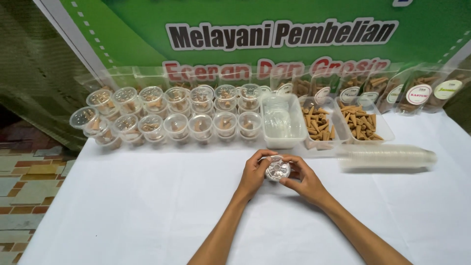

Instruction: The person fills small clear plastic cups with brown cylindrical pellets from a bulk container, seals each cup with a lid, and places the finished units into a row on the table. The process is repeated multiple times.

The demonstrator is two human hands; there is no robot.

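Observation:
A small clear plastic cup with a lid [277, 168] sits between both my hands above the white table [147, 206]. My left hand [254, 172] grips its left side with the fingers curled over the rim. On the right side, my right hand [303, 177] presses fingers and thumb against the lid. What the cup contains is hidden by the lid's glare.
Several lidded cups [167, 118] of brown cones stand in rows at the back left. A clear tray of lids [282, 122] and two trays of brown cones [318, 125] [362, 123] sit behind my hands. A stack of empty cups [387, 157] lies on its side at right. Bags [417, 91] lean on a green banner.

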